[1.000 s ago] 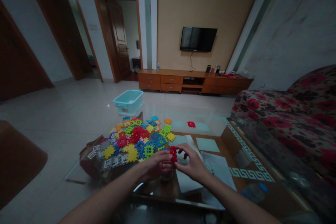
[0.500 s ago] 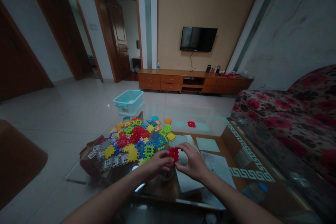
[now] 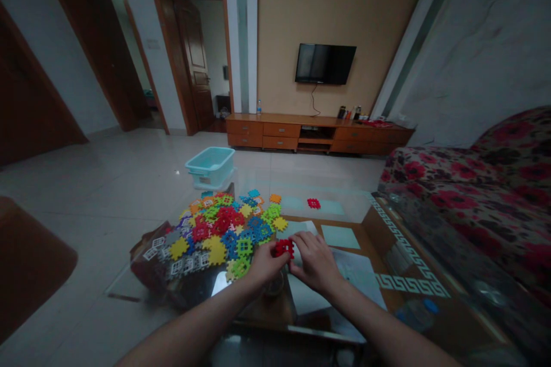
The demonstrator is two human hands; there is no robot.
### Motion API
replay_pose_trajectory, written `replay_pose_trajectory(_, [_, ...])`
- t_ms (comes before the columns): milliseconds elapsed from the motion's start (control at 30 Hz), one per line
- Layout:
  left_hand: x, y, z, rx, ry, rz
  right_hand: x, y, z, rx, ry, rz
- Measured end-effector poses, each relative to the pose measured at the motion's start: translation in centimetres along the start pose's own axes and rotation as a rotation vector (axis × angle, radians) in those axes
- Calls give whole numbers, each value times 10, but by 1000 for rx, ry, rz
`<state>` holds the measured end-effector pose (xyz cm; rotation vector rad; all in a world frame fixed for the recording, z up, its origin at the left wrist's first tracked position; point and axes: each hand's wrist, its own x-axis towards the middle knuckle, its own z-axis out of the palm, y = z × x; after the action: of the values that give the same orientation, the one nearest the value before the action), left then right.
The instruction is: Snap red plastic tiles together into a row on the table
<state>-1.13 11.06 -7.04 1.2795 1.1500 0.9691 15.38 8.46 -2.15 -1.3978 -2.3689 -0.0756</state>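
A red interlocking plastic building piece [image 3: 284,248], with notched edges and openings in it, is held above the glass table [image 3: 275,327]. My left hand [image 3: 266,264] pinches its left side between thumb and fingers. On the right side, the fingers of my right hand [image 3: 313,258] close against the same piece. Fingers cover part of its edges, so I cannot tell whether it is one piece or several joined. To the left of my hands lies a heap of colourful interlocking pieces [image 3: 215,249]. Another red piece [image 3: 314,203] lies apart, farther back on the glass.
A light blue plastic bin [image 3: 210,167] stands beyond the heap. Papers [image 3: 357,275] show beneath my right arm, and a bottle with a blue cap [image 3: 417,314] is at right. A flowered sofa [image 3: 469,183] borders the table's right side.
My left hand has shifted slightly right and its thumb now presses the red piece's face. The right hand's fingers have drawn closer together around the piece, which has turned a little.
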Motion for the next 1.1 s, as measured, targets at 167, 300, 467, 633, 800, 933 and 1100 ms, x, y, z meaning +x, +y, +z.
replay_pose_trajectory(167, [1, 1, 6, -30, 73, -37, -1, 1, 3, -5, 17, -6])
replay_pose_trajectory(300, [2, 0, 8, -2, 88, -65, -1, 1, 5, -23, 35, 9])
replay_pose_trajectory(467, [4, -5, 7, -117, 52, -52, -1, 2, 4, -40, 35, 19])
replay_pose_trajectory(633, [3, -1, 3, -203, 28, -77, -1, -1, 3, -38, 14, 47])
replay_pose_trajectory(800, [1, 4, 1, -248, 9, -119, -2, 0, 3, -5, 0, 68])
replay_pose_trajectory(933, [2, 3, 0, -283, 4, -159, -4, 2, 8, 55, 21, 75])
replay_pose_trajectory(1100, [2, 8, -1, -358, -6, -221, -5, 3, 12, 210, 109, 102])
